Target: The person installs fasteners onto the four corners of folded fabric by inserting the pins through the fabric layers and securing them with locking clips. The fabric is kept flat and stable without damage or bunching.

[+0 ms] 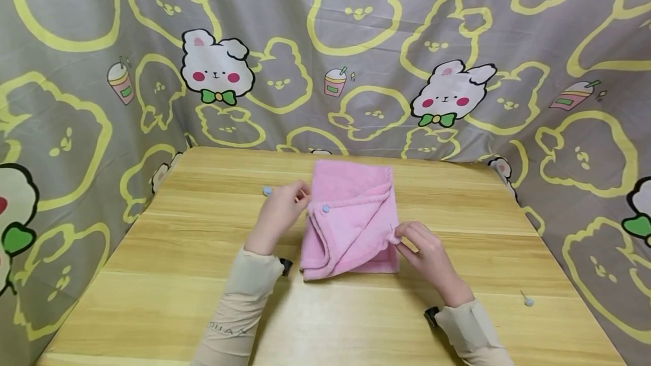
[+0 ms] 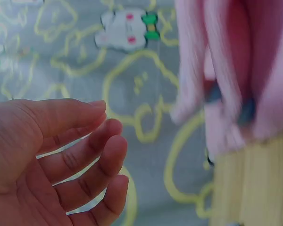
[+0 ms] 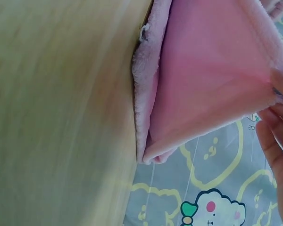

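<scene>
A folded pink towel (image 1: 351,179) lies on the table, its near right corner raised. My right hand (image 1: 424,247) pinches that corner between thumb and fingers. A thin dark shaft shows by these fingertips, and in the right wrist view a small dark bluish bit (image 3: 277,92) shows at the pinch. My left hand (image 1: 280,210) is beside the towel's left edge; in the left wrist view its fingers (image 2: 114,160) are loosely bent, holding nothing. One blue-headed piece (image 1: 326,208) sits on the towel's upper left fold. Bluish bits (image 2: 247,110) show among the folds in the left wrist view.
On the wooden table (image 1: 168,298), a small blue piece (image 1: 267,191) is beside the left hand. A blue-headed pin (image 1: 529,301) with a thin shaft lies at the right. A grey curtain (image 1: 285,16) with rabbit drawings surrounds the table's back and sides.
</scene>
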`<control>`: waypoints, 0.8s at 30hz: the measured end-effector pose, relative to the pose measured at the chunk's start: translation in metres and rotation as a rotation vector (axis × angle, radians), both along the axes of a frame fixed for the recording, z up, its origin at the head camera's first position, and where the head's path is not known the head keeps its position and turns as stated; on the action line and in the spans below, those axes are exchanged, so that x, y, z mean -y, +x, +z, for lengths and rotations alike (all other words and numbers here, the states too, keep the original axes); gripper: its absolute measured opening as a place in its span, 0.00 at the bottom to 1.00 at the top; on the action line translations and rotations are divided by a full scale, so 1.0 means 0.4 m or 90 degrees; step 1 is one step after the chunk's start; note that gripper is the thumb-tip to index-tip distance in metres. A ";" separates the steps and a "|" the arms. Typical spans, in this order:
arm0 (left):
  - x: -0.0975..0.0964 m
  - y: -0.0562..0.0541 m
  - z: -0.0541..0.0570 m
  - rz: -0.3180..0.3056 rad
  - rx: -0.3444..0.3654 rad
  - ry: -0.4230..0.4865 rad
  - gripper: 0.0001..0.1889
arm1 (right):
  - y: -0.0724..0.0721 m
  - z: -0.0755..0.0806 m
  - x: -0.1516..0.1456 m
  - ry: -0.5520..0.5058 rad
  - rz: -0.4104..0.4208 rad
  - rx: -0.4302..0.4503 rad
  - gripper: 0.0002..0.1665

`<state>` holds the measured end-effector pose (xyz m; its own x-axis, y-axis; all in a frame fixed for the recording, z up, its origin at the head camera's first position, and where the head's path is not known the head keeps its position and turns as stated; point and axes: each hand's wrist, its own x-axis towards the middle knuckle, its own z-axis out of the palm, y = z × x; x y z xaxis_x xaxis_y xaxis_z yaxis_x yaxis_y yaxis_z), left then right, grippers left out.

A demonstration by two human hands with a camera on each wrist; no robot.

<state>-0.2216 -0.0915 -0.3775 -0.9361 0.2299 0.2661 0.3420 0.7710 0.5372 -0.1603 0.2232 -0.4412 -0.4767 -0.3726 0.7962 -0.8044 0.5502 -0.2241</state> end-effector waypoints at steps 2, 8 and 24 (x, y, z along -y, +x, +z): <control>0.034 -0.022 -0.016 0.029 0.020 0.009 0.06 | 0.001 0.000 -0.001 0.004 -0.006 0.010 0.21; 0.127 -0.069 -0.071 0.100 0.091 0.019 0.09 | -0.001 -0.003 -0.002 0.010 -0.007 0.023 0.21; 0.168 -0.112 -0.189 0.114 0.161 -0.048 0.23 | 0.004 0.004 -0.007 0.017 -0.007 0.036 0.21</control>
<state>-0.2664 -0.1587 -0.4532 -0.9978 0.0664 0.0082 0.0608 0.8480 0.5265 -0.1588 0.2259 -0.4397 -0.5255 -0.3882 0.7571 -0.7843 0.5658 -0.2543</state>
